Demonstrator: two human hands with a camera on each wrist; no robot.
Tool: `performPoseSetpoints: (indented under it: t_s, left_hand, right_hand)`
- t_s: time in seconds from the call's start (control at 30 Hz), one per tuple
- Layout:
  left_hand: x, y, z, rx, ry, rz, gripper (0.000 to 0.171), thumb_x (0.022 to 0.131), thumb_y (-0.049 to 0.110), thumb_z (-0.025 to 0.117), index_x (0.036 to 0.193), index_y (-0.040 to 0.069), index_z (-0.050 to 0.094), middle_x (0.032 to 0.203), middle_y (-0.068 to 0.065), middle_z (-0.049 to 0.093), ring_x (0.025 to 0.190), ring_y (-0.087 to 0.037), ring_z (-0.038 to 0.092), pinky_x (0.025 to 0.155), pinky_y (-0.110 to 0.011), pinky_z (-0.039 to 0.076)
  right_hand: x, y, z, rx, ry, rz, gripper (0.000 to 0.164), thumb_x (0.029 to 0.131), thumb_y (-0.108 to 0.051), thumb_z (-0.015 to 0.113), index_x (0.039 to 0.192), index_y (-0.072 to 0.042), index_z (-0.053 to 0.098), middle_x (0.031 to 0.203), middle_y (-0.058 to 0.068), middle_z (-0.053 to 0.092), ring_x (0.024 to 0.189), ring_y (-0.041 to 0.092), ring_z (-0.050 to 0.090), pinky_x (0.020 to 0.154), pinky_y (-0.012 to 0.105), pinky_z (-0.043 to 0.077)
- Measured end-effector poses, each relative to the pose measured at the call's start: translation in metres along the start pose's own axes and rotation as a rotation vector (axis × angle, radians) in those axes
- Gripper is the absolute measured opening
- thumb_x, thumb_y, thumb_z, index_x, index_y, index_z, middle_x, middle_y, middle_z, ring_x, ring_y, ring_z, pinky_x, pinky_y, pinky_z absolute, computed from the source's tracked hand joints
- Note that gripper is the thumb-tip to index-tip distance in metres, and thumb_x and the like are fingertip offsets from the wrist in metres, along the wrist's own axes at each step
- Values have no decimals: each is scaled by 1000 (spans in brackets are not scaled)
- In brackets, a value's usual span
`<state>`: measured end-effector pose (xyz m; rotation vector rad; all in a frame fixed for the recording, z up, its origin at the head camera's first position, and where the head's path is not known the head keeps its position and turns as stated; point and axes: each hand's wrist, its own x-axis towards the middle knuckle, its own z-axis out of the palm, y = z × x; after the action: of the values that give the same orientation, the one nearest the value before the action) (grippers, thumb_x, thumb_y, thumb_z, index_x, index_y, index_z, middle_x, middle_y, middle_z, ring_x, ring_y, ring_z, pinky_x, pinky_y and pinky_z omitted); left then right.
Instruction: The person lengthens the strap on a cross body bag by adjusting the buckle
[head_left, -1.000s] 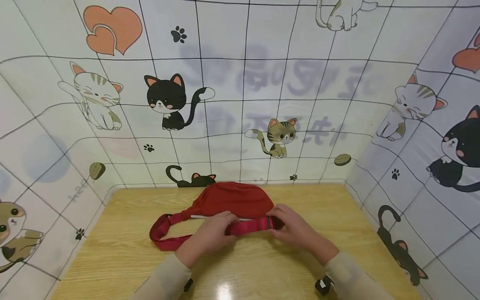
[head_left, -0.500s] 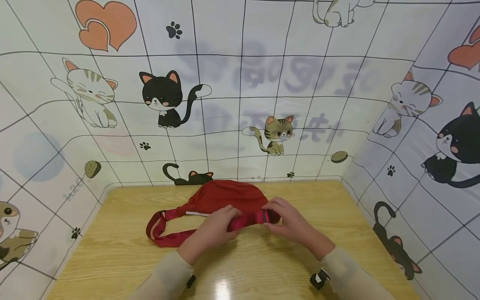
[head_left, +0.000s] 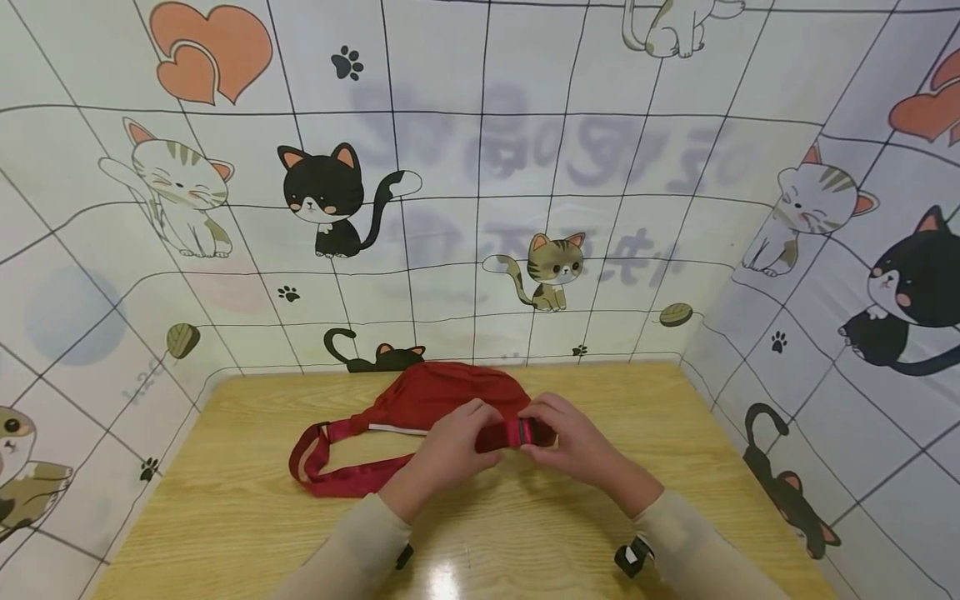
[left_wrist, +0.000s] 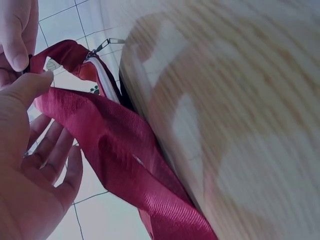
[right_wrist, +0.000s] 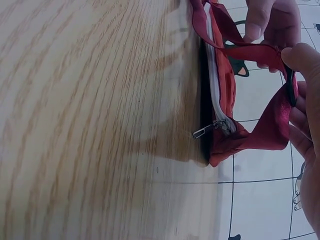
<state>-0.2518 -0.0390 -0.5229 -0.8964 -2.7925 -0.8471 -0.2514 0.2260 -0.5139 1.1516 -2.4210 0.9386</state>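
A red waist bag (head_left: 442, 396) lies near the back of the table, its maroon strap (head_left: 352, 477) looping out to the left and along the front. My left hand (head_left: 457, 442) holds the strap near its right end, thumb on the near side. Close by on the right, my right hand (head_left: 573, 437) pinches the strap at a dark buckle (head_left: 525, 432). In the right wrist view the thumb presses beside this buckle (right_wrist: 290, 82). A white zipper (right_wrist: 215, 85) with a metal pull (right_wrist: 202, 131) runs along the bag's edge.
The pale wooden table (head_left: 247, 442) meets a grid-patterned cloth backdrop (head_left: 450, 183) with printed cats behind and at both sides. A second strap adjuster (head_left: 324, 429) sits at the bag's left end.
My left hand has slid right along the strap, closer to my right hand. The right hand keeps hold at the buckle, and the view has shifted slightly.
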Motion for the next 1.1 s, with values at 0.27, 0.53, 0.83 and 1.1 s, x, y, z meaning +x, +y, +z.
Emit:
performPoseSetpoints:
  t_s: [0.27, 0.53, 0.83, 1.1]
  left_hand:
    - [2, 1, 4, 18, 22, -22, 37, 95, 32, 90, 126, 25, 70, 116, 11, 64, 103, -8, 61, 90, -35, 58]
    - [-1, -2, 0, -69, 37, 17, 38, 96, 28, 89, 128, 23, 70, 121, 10, 64, 111, -9, 62, 99, -37, 57]
    - [-2, -11, -3, -400, 1, -5, 36, 98, 25, 88, 128, 26, 68, 118, 11, 64, 105, -12, 64, 93, -34, 57]
    - [-3, -16, -3, -515, -33, -44, 27, 104, 29, 81, 129, 28, 73, 112, 14, 73, 98, -13, 66, 86, -32, 56]
  right_hand:
    - [0, -2, 2, -18, -16, 35, 44, 89, -11, 94, 128, -6, 73, 124, 2, 66, 103, 18, 63, 78, 37, 62]
    - [-1, 1, 2, -20, -31, 46, 44, 90, -11, 94, 128, -7, 73, 122, 1, 65, 98, 15, 64, 77, 30, 61]
    - [0, 0, 2, -8, -41, 29, 45, 90, -11, 94, 129, -8, 72, 123, 1, 64, 99, 15, 65, 78, 33, 63]
    - [0, 2, 1, 7, -59, 48, 45, 92, -15, 93, 131, -8, 71, 125, 0, 63, 101, 15, 65, 77, 39, 65]
